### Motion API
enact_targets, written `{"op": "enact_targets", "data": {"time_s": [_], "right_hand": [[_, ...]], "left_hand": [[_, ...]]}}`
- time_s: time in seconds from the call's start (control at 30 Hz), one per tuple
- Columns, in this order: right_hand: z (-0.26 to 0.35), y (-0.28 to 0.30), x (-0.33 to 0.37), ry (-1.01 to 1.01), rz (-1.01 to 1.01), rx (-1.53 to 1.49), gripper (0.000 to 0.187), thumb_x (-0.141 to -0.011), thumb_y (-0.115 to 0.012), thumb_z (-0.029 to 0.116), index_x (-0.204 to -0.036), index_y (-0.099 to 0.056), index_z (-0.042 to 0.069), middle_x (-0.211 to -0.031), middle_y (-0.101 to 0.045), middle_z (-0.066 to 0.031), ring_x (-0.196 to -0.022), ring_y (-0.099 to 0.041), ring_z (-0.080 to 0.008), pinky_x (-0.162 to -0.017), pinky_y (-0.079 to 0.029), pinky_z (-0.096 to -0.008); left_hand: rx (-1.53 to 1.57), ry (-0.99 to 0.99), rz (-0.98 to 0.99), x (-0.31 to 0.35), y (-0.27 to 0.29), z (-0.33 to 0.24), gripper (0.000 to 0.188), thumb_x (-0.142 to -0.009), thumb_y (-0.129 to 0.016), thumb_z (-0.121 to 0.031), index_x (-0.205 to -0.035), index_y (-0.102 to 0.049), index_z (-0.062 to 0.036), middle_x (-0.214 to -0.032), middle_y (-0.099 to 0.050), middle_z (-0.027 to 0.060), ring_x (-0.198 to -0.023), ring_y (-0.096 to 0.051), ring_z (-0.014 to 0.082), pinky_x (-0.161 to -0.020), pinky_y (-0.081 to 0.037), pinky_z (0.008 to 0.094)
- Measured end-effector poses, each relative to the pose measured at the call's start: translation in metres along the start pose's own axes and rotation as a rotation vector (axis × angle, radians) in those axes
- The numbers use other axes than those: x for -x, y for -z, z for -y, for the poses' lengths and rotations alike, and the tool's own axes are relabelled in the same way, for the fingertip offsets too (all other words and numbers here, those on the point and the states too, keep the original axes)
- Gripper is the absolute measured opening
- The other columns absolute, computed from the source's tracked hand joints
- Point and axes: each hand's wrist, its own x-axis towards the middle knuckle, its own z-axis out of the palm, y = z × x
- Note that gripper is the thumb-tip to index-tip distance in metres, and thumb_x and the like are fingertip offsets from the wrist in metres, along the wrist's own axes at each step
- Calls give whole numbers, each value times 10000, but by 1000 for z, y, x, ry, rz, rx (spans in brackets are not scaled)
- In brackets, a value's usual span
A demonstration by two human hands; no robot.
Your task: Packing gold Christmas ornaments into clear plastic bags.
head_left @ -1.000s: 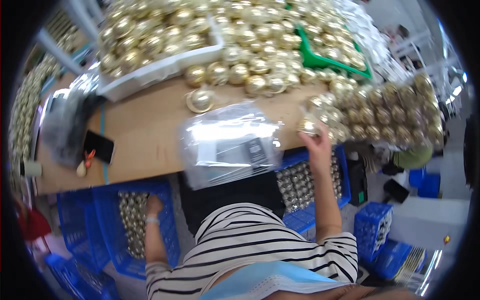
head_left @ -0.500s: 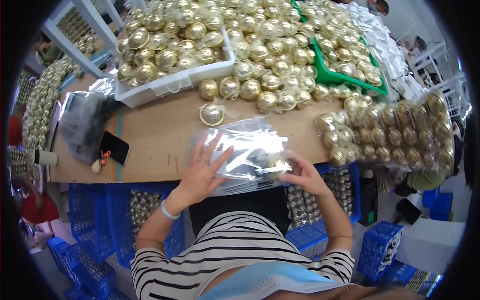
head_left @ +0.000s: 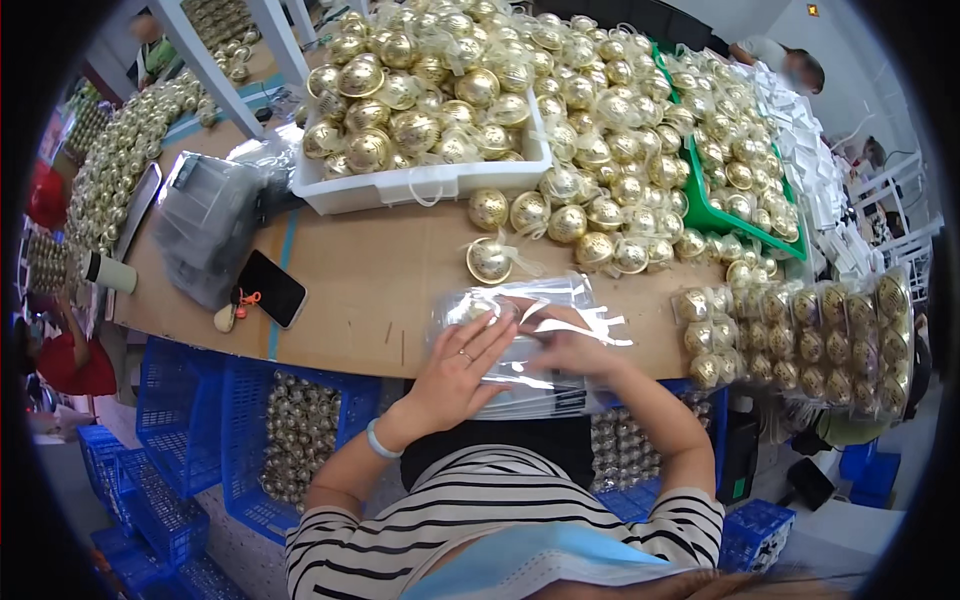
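A stack of clear plastic bags [head_left: 550, 400] lies at the table's front edge, glossy with reflections. My left hand [head_left: 465, 368] rests on its left part, fingers stretched out and lying flat, with a ring on one finger. At the right part of the stack is my right hand [head_left: 572, 350], smeared by motion. Its fingers reach left toward my left fingertips and seem to be partly beneath the clear film. Whether they hold anything is hidden by blur and glare. Just beyond the bags sits a single gold ball ornament [head_left: 489, 260] with a sheer ribbon.
Behind stands a white bin [head_left: 420, 185] heaped with gold balls, and right of it a green bin [head_left: 745, 225]. Packed rows of balls [head_left: 800, 335] stand at right. A phone [head_left: 272, 288] and a grey plastic bundle [head_left: 205, 220] lie left. Blue crates [head_left: 180, 410] sit below.
The whole view has shifted, so the table shows further right and lower. My right hand has moved left from the bags' right edge toward my left fingertips. My left hand stays flat on them.
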Motion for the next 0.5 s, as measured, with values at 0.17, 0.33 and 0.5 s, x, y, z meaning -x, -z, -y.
{"op": "enact_targets", "data": {"time_s": [0.17, 0.33, 0.5], "right_hand": [[66, 138, 56, -437, 291, 435, 360, -861, -723, 28, -1209, -645, -20, -1186, -674, -132, -964, -711, -222, -765, -586, -281], [160, 30, -130, 593, -249, 1021, 520, -864, -649, -45, -1330, -612, 183, -1364, -546, -143, -1227, -574, -348, -967, -515, -439], [128, 47, -276, 424, 255, 1206, 532, -872, -667, 22, -1359, -552, 204, -1365, -538, -113, -1219, -558, -365, -1019, -498, -426]], "left_hand": [[-50, -25, -13, 1, 7, -3, 755, -849, -739, -309, -1504, -454, -65, -1577, -422, 87, -1459, -361, 284, -1132, -315, 461], [-72, -13, -3, 5, 7, -3, 735, -859, -737, -314, -1494, -467, -62, -1575, -424, 90, -1452, -369, 294, -1128, -321, 458], [-79, -49, 0, -5, 5, -4, 748, -846, -752, -325, -1487, -471, -59, -1561, -438, 97, -1439, -387, 304, -1119, -333, 452]]}}
